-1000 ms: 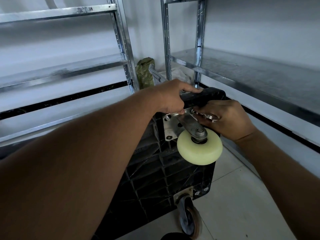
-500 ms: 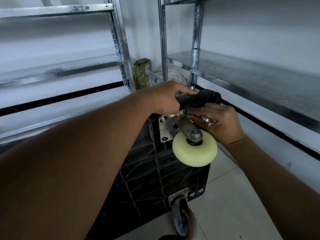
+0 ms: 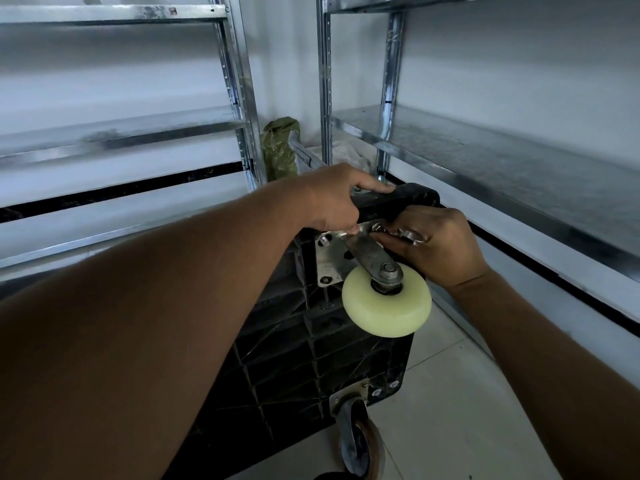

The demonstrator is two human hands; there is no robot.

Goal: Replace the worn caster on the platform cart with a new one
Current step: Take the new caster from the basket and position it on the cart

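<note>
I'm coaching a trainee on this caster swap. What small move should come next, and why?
Probably turn the top corner bolt finger-tight with the right hand. Its fingertips pinch there on the mounting plate, while the left hand grips the cart by its upper edge. The cream-wheeled caster sticks out sideways, so it likely needs every bolt snug before being let go.

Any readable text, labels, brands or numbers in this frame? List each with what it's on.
No legible text anywhere in this view.
Small dark mark on the upper shelf beam: too small to read.
Pale flecks on the green bag: blurred, unreadable.
On the new caster, its mounting plate and the platform cart: no marking visible.
</note>
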